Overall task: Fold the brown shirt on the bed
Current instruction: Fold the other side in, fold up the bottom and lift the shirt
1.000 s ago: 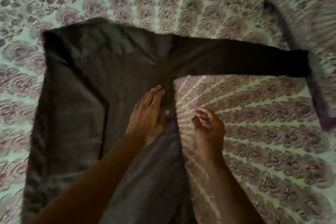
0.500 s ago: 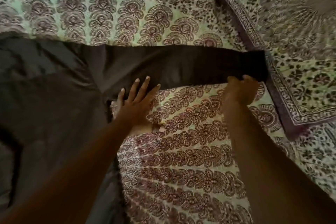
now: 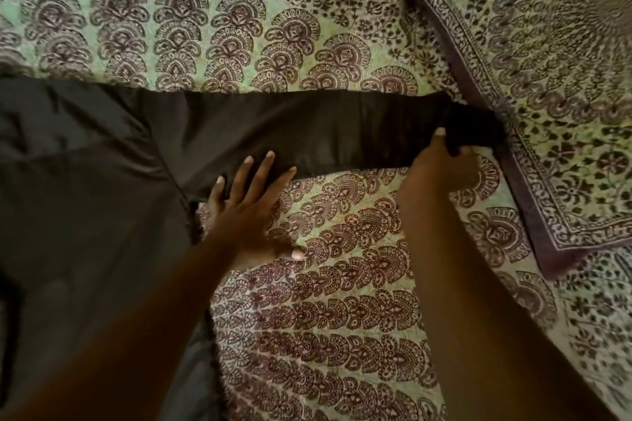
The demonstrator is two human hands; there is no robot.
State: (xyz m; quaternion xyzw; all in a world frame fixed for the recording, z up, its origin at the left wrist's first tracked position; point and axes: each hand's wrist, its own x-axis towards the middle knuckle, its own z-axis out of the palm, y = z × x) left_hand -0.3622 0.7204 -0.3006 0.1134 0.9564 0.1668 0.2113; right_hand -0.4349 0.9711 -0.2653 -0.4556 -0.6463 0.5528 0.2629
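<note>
Now I am seeing the dark brown long-sleeved cloth shirt (image 3: 102, 188) lying flat on the green paisley-printed bedspread (image 3: 342, 301). My left hand (image 3: 246, 212) is pressing flat-fingered at the armpit, while my right hand (image 3: 441, 167) is pinching the outstretched sleeve's cuff.

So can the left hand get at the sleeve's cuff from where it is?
Probably not without moving: the left hand lies flat near the armpit of the brown shirt, and the right hand already pinches the cuff.
</note>
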